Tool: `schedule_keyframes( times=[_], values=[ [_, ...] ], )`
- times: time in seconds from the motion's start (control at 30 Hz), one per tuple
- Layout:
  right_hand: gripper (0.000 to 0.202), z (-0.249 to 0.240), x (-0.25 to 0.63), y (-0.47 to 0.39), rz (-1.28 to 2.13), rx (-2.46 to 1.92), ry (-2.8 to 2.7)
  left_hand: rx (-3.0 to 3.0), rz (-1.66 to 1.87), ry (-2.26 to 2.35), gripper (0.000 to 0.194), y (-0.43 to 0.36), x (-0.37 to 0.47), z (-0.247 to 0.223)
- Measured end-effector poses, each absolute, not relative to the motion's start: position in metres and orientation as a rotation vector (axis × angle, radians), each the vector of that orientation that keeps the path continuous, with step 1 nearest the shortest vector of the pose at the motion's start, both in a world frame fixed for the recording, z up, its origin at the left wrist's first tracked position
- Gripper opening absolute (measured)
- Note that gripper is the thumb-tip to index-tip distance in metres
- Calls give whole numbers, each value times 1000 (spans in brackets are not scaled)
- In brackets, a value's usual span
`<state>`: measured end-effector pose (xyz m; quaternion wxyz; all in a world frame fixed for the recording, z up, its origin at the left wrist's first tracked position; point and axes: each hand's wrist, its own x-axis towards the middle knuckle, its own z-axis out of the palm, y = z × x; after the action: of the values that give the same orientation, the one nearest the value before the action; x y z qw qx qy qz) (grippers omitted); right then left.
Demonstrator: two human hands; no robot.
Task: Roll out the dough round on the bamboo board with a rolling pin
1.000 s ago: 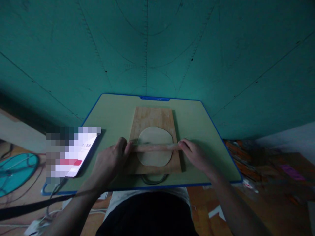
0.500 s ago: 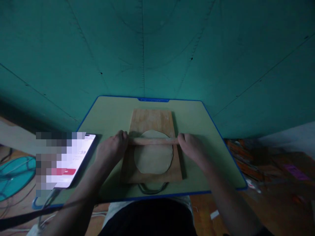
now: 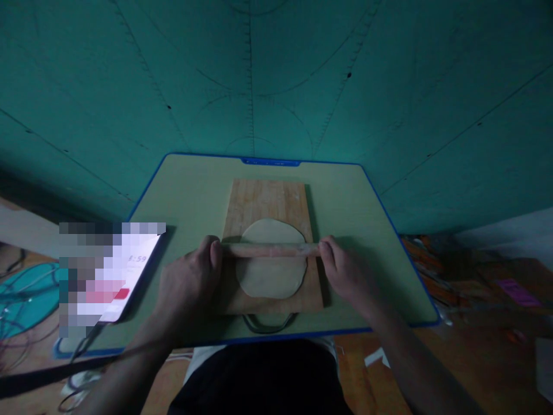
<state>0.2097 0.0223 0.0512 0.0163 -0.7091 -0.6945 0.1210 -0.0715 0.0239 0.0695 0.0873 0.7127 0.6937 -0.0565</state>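
Observation:
A wooden rolling pin (image 3: pixel 270 249) lies crosswise over a flat, roundish sheet of dough (image 3: pixel 271 279). My left hand (image 3: pixel 190 276) is closed around the pin's left end, and my right hand (image 3: pixel 345 266) grips the right end. Both hands are just outside the edges of the wooden cutting board (image 3: pixel 268 196) that bears the dough. Dough shows on the far and near sides of the pin; the strip beneath it is hidden. A dark handle (image 3: pixel 270 329) sticks out from the board's near edge.
The board rests on a pale table (image 3: pixel 194 190) with a blue rim, set against a green wall (image 3: pixel 276 69). A lit phone (image 3: pixel 129 276), partly pixelated, stands at the left with a cable. Cables and a teal round object (image 3: pixel 32 300) are on the left floor.
The rolling pin has moved slightly toward me over the dough, with both hands still on its ends. The dough's outline has shifted a little, and the view has tilted somewhat.

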Motion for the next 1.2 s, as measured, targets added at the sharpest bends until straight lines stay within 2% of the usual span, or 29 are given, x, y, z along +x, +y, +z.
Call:
schedule_keyframes(
  times=[0.1,0.23,0.4,0.5,0.63,0.87,1.0,1.2],
  values=[
    [41,50,210,13,387,-2182,-2145,2080,-74,2056,40,14,-70,72],
    [38,58,209,20,425,-2180,-2149,2118,-121,2058,44,16,-72,74],
    [45,77,209,45,293,-2219,-2164,2189,-33,2088,46,41,-80,76],
    [40,81,200,53,145,-2050,-2167,2263,214,2098,48,52,-73,75],
    [42,71,175,59,33,-1662,-2332,2561,441,1764,43,57,-43,68],
    [52,49,155,19,-17,-1489,-2474,2802,468,1531,45,20,-28,38],
    [61,50,160,-9,39,-1491,-2506,2867,460,1560,56,-2,-38,25],
    [55,56,159,35,41,-1495,-2497,2753,391,1532,56,35,-29,45]
  ],
)
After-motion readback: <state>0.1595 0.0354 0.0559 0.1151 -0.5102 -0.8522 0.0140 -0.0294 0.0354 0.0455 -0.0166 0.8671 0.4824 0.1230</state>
